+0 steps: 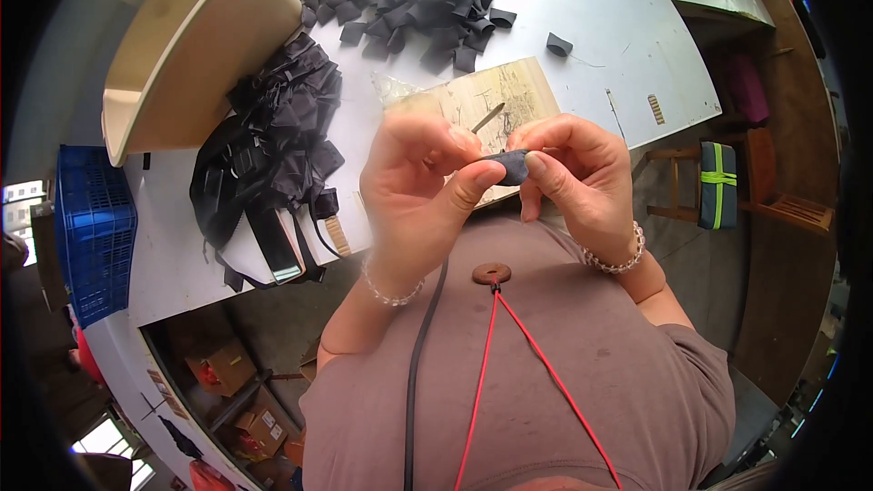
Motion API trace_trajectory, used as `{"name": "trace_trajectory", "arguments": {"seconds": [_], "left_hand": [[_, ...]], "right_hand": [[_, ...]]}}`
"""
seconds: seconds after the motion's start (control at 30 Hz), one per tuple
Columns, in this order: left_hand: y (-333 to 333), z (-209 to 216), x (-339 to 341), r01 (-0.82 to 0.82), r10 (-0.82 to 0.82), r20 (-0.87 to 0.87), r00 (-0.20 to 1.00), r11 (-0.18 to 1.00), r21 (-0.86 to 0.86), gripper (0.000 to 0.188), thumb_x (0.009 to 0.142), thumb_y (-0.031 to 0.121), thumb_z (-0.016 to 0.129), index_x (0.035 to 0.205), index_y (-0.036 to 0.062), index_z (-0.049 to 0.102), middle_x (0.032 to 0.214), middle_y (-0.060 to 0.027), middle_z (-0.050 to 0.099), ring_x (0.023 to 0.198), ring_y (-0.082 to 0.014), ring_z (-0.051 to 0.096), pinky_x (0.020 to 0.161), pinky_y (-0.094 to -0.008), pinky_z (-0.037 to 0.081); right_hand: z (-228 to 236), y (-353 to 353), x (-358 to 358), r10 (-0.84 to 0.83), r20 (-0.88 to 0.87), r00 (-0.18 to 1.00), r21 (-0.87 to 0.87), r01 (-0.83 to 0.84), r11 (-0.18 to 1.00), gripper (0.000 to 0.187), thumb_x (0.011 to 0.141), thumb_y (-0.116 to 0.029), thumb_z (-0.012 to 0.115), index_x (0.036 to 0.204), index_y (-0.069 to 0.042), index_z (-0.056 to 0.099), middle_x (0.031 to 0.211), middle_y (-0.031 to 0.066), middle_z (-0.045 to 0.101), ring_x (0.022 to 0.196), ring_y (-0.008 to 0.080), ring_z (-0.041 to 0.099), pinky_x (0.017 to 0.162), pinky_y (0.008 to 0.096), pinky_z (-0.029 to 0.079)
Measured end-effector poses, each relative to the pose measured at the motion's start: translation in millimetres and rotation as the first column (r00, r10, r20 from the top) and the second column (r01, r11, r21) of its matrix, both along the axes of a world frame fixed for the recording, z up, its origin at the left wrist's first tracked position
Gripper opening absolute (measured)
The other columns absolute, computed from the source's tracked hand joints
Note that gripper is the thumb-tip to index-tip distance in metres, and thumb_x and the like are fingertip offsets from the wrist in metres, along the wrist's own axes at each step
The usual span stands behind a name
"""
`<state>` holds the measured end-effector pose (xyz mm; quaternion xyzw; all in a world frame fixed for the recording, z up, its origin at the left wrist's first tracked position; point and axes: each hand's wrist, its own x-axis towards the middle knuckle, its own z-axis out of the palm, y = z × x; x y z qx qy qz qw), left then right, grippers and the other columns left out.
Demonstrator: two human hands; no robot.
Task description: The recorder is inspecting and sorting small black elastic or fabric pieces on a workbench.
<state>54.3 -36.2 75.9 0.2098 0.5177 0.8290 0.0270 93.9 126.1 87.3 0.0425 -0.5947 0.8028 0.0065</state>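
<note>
Both hands meet above a light wooden board point(536, 82) with dark marks. Between them is a small dark grey fabric piece point(512, 167), folded or rolled. My left hand point(420, 184) pinches its left end between thumb and finger. The thumb and fingertips of my right hand point(582, 168) close on its other end. A slim pointed metal tool point(489, 117) shows just beyond my left fingers; I cannot tell whether it lies on the board or is tucked in that hand.
Many black fabric loops point(409, 9) lie heaped at the table's far side, with a single loop point(558, 45) apart. At left are bundled black straps point(282, 118), a cream bin point(182, 55) and a blue crate point(95, 232). A wooden stool point(673, 184) stands at right.
</note>
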Motion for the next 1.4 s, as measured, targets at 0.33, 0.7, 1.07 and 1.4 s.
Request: {"name": "trace_trajectory", "arguments": {"seconds": [0.33,0.7,1.07,1.4], "left_hand": [[1,-4,-5,0.284,-0.323,0.186,0.928,0.936,0.209,0.035,0.079,0.0,0.07,0.097,0.0088,0.042,0.084,-0.0025,0.056,0.079,-0.0084,0.055,0.07,-0.0222,0.046],[4,7,-21,0.29,-0.475,0.509,0.718,0.869,0.402,0.031,0.09,0.017,0.06,0.115,0.0097,0.043,0.067,0.0035,0.047,0.047,-0.0032,0.034,0.041,-0.019,0.024],[15,-21,-36,0.038,-0.026,0.07,0.997,0.983,-0.178,0.032,0.086,0.008,0.064,0.117,0.002,0.057,0.095,-0.0045,0.062,0.067,-0.0035,0.049,0.053,-0.0148,0.038],[19,-56,-71,0.107,-0.147,-0.217,0.965,0.977,-0.186,0.016,0.076,0.006,0.07,0.092,0.0026,0.07,0.086,-0.0065,0.067,0.08,-0.0139,0.055,0.066,-0.0234,0.045]], "right_hand": [[-11,-6,0,0.187,-0.115,0.976,-0.49,-0.219,0.844,0.011,0.089,-0.008,0.057,0.088,0.002,0.052,0.088,0.0147,0.06,0.044,0.0113,0.054,0.037,0.0183,0.042],[-3,-15,-17,-0.071,0.086,0.994,-0.356,0.097,0.929,0.01,0.092,-0.01,0.052,0.094,0.0,0.054,0.079,0.0056,0.059,0.048,0.0057,0.048,0.039,0.0189,0.041],[-36,-7,-24,0.044,0.316,0.948,-0.572,0.153,0.806,0.016,0.093,-0.02,0.052,0.099,-0.005,0.054,0.074,0.0009,0.056,0.059,0.0068,0.05,0.041,0.0199,0.04],[-47,-8,-27,0.105,0.315,0.943,-0.557,0.094,0.825,0.013,0.092,-0.017,0.052,0.09,-0.004,0.056,0.072,0.0027,0.055,0.053,0.0071,0.047,0.041,0.0201,0.038]]}}
